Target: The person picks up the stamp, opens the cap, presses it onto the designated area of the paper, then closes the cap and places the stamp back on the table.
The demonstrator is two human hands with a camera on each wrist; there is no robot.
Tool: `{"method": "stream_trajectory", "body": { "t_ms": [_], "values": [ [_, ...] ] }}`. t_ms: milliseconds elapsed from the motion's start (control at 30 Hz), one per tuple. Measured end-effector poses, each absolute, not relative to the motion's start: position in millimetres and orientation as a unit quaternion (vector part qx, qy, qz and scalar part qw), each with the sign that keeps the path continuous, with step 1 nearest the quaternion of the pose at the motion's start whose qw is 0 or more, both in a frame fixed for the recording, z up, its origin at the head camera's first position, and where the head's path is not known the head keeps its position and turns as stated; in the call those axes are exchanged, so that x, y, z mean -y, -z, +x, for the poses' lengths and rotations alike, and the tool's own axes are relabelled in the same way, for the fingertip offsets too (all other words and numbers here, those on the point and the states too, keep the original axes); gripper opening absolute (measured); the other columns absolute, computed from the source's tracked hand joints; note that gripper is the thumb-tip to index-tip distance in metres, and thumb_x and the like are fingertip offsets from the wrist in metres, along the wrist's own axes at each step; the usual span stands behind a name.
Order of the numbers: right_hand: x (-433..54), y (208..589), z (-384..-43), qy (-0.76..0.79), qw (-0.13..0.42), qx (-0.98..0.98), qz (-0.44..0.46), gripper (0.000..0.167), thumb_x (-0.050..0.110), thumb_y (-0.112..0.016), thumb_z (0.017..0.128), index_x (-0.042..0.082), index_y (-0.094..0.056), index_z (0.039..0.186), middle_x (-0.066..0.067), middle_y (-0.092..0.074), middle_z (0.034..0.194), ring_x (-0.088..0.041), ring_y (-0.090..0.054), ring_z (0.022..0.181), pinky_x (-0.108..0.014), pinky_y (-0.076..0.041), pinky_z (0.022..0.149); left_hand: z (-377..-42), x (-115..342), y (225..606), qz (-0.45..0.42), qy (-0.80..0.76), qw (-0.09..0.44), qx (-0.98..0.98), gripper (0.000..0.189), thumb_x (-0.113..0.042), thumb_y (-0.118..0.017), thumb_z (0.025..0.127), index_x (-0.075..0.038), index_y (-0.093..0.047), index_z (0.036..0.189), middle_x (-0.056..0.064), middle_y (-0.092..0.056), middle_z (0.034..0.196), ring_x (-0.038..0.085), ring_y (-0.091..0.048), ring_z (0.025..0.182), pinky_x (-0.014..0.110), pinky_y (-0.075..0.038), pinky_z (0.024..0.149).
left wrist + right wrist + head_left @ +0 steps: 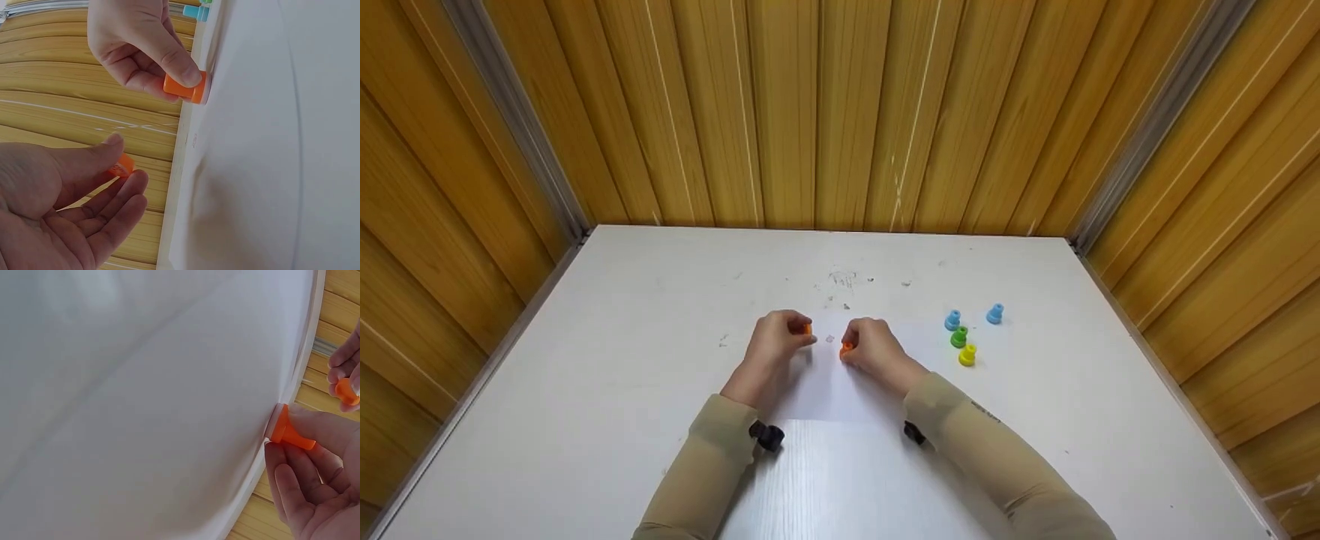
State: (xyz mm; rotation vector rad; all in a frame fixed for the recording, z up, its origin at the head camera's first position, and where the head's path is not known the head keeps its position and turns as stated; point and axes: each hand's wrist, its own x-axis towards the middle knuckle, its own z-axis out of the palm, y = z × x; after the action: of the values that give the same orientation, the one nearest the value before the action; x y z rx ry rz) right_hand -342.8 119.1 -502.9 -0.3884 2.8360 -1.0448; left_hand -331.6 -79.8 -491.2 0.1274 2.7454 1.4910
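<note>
My right hand (876, 346) pinches an orange stamp (289, 430) between thumb and fingers. Its wide base meets the white paper (825, 401), or sits just above it. My left hand (776, 337), raised over the left part of the sheet, holds a small orange piece (122, 166) that looks like the stamp's cap, gripped between thumb and fingers. Between the two hands a small faint printed mark (830, 339) shows on the paper. Fingers hide part of both orange things.
Right of the paper stand two light blue stamps, one nearer (953, 320) and one farther right (995, 313), a green stamp (959, 337) and a yellow stamp (967, 355). Dark smudges (844, 279) mark the white table (660, 300). Wood-patterned walls (780, 112) enclose it.
</note>
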Motion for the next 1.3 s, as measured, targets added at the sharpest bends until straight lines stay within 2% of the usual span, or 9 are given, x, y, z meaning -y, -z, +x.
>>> {"method": "stream_trajectory", "body": {
  "t_ms": [333, 433, 567, 667, 767, 933, 1300],
  "values": [
    [-121, 504, -341, 0.325, 0.047, -0.933, -0.144, 0.013, 0.002, -0.082, 0.082, 0.005, -0.07, 0.086, -0.006, -0.07, 0.081, -0.016, -0.057, 0.074, -0.03, -0.052, 0.071, -330, 79, 491, 0.032, -0.482, 0.012, -0.876, 0.026, -0.003, -0.081, 0.086, 0.0, -0.076, 0.112, 0.013, -0.077, 0.101, 0.021, -0.07, 0.093, 0.034, -0.061, 0.085],
    [-125, 495, -340, 0.342, 0.039, -0.929, -0.136, 0.013, 0.006, -0.083, 0.085, 0.006, -0.072, 0.092, -0.006, -0.072, 0.087, -0.016, -0.061, 0.079, -0.03, -0.057, 0.076, -330, 77, 488, 0.032, -0.482, 0.016, -0.875, 0.027, -0.004, -0.08, 0.087, 0.0, -0.075, 0.114, 0.013, -0.077, 0.103, 0.021, -0.07, 0.094, 0.034, -0.062, 0.086],
    [-140, 467, -334, 0.463, -0.01, -0.882, -0.087, 0.021, 0.009, -0.084, 0.085, 0.007, -0.075, 0.104, -0.009, -0.075, 0.102, -0.019, -0.068, 0.092, -0.029, -0.062, 0.086, -329, 74, 482, 0.034, -0.483, 0.012, -0.875, 0.028, -0.005, -0.081, 0.088, -0.001, -0.075, 0.115, 0.012, -0.076, 0.105, 0.022, -0.069, 0.094, 0.034, -0.062, 0.086],
    [-153, 452, -329, 0.576, -0.045, -0.814, -0.063, 0.025, 0.008, -0.083, 0.086, 0.004, -0.074, 0.109, -0.012, -0.075, 0.108, -0.02, -0.07, 0.098, -0.026, -0.062, 0.088, -327, 71, 477, 0.051, -0.487, -0.005, -0.872, 0.034, -0.008, -0.081, 0.088, -0.001, -0.073, 0.12, 0.012, -0.076, 0.106, 0.022, -0.071, 0.096, 0.034, -0.062, 0.086],
    [-162, 456, -325, 0.663, -0.027, -0.747, -0.042, 0.026, 0.005, -0.079, 0.089, 0.0, -0.072, 0.114, -0.01, -0.075, 0.108, -0.017, -0.071, 0.097, -0.02, -0.061, 0.088, -324, 67, 477, 0.073, -0.504, -0.016, -0.861, 0.033, -0.012, -0.082, 0.088, -0.002, -0.071, 0.118, 0.011, -0.076, 0.104, 0.022, -0.072, 0.095, 0.032, -0.062, 0.083],
    [-161, 480, -320, 0.76, 0.026, -0.649, 0.014, 0.026, -0.001, -0.072, 0.094, -0.005, -0.067, 0.119, -0.007, -0.073, 0.109, -0.014, -0.073, 0.098, -0.024, -0.061, 0.092, -320, 61, 476, 0.101, -0.538, -0.018, -0.837, 0.025, -0.013, -0.081, 0.089, -0.004, -0.072, 0.109, 0.011, -0.077, 0.101, 0.018, -0.073, 0.089, 0.03, -0.062, 0.079],
    [-152, 495, -310, 0.792, 0.059, -0.607, 0.025, 0.022, -0.004, -0.068, 0.095, -0.006, -0.068, 0.116, -0.008, -0.074, 0.106, -0.015, -0.074, 0.101, -0.026, -0.06, 0.096, -314, 48, 476, 0.157, -0.547, -0.003, -0.822, 0.026, -0.016, -0.082, 0.088, -0.004, -0.075, 0.109, 0.012, -0.079, 0.104, 0.021, -0.076, 0.093, 0.031, -0.064, 0.082]
  ]
}}
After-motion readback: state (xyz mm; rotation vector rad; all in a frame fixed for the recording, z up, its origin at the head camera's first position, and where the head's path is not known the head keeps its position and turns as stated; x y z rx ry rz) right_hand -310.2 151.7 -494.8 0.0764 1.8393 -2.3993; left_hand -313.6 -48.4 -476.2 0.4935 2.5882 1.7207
